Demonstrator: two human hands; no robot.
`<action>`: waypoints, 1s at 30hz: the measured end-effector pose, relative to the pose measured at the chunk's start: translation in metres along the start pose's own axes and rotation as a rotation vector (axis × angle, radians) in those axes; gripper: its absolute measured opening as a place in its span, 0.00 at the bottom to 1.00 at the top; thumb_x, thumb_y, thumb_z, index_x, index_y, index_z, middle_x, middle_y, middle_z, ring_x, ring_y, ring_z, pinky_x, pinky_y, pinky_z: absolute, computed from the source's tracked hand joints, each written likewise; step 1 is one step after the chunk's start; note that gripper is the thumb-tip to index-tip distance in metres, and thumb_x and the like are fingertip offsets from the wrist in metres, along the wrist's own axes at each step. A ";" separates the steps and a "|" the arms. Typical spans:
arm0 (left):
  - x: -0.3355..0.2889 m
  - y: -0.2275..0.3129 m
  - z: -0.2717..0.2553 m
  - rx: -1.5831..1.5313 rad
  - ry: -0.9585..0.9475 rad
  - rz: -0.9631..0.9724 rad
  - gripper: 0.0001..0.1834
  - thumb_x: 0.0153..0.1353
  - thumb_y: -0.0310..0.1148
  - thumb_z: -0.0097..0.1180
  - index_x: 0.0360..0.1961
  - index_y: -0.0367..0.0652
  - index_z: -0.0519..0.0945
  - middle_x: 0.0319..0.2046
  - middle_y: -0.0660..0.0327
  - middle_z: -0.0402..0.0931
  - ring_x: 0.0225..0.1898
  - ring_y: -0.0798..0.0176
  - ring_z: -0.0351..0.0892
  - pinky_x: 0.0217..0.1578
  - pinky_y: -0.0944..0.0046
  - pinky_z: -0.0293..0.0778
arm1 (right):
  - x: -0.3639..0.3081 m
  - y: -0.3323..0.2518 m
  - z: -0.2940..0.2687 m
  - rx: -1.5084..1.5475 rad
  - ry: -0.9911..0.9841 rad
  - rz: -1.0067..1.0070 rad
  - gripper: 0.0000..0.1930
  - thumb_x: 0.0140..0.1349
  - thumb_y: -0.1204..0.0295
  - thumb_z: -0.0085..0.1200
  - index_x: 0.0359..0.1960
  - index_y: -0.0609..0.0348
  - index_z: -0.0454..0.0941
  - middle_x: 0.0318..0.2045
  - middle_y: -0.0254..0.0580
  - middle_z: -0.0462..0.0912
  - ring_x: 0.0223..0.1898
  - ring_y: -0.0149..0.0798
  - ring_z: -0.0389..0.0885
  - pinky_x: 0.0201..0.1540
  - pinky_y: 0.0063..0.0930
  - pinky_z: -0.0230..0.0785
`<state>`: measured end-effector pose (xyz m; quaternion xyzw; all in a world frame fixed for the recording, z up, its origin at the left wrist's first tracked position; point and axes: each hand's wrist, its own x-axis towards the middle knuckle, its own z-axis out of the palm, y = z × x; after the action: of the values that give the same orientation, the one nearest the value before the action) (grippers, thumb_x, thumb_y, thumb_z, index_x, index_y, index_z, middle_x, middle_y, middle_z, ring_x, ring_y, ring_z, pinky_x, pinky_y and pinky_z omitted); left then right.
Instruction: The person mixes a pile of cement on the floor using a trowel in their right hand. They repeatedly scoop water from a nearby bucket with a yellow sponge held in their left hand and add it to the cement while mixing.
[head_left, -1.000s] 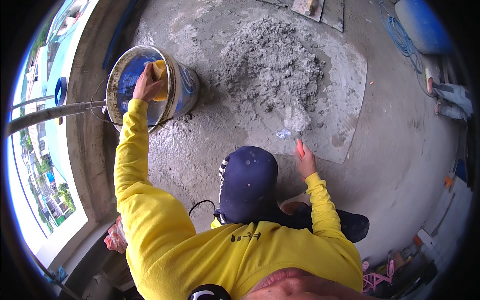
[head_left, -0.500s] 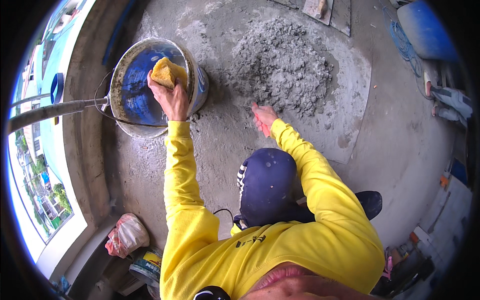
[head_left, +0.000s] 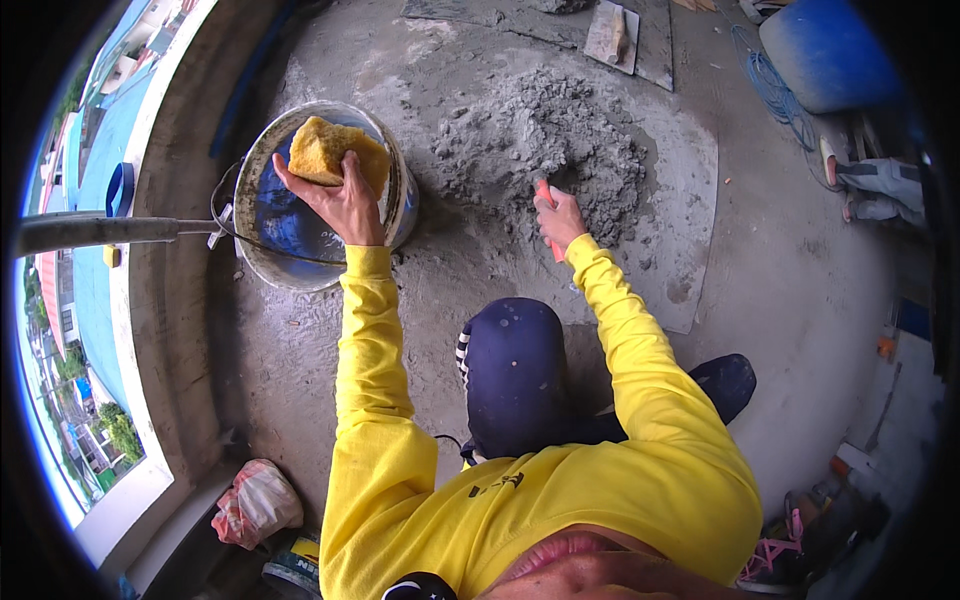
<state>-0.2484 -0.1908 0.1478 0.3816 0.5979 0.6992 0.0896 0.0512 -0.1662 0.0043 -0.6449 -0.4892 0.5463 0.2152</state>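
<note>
My left hand (head_left: 343, 207) is closed on a thick yellow sponge (head_left: 335, 155), held over the mouth of a bucket (head_left: 247, 235). The bucket has a blue inside and a mortar-crusted rim. To the right, my right hand (head_left: 562, 218) grips the orange-red handle of what looks like a trowel (head_left: 546, 195). Its blade does not show clearly against the mortar. A heap of wet grey mortar (head_left: 590, 130) spreads on the floor just beyond that hand, with a dark hollow near the tool.
A float with a handle (head_left: 612, 38) lies on a board behind the heap. At the far right are a blue drum (head_left: 830, 55), coiled blue hose (head_left: 775, 90) and another person's legs (head_left: 880, 185). A pole (head_left: 120, 230) crosses at left; a stuffed bag (head_left: 257, 503) sits lower left.
My left hand has raised the sponge out of the bucket's mouth. My right hand has moved right and a little forward with the trowel, up to the mortar heap. The view has shifted slightly.
</note>
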 end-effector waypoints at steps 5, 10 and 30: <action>0.011 0.014 0.057 -0.103 -0.087 0.015 0.48 0.56 0.33 0.66 0.71 0.36 0.48 0.68 0.47 0.51 0.69 0.52 0.52 0.69 0.57 0.49 | -0.032 -0.045 -0.071 -0.824 0.217 -0.113 0.27 0.62 0.67 0.50 0.65 0.49 0.64 0.44 0.62 0.80 0.47 0.62 0.79 0.51 0.51 0.71; -0.006 0.024 0.154 -0.343 -0.423 -0.361 0.37 0.56 0.41 0.69 0.59 0.36 0.64 0.53 0.55 0.70 0.50 0.61 0.72 0.51 0.61 0.71 | -0.060 -0.052 -0.103 -0.912 0.361 -0.133 0.29 0.63 0.66 0.50 0.67 0.48 0.62 0.48 0.60 0.79 0.47 0.61 0.79 0.50 0.52 0.71; -0.057 -0.014 0.278 -0.037 -0.700 -0.181 0.33 0.58 0.57 0.63 0.49 0.35 0.77 0.41 0.49 0.82 0.43 0.54 0.83 0.45 0.58 0.76 | -0.079 0.165 -0.104 0.248 0.074 0.238 0.13 0.70 0.63 0.45 0.32 0.59 0.71 0.15 0.37 0.70 0.10 0.32 0.68 0.11 0.31 0.62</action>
<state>-0.0355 -0.0070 0.1093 0.5418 0.5497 0.5261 0.3572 0.2176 -0.2789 -0.0584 -0.6862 -0.3300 0.6002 0.2448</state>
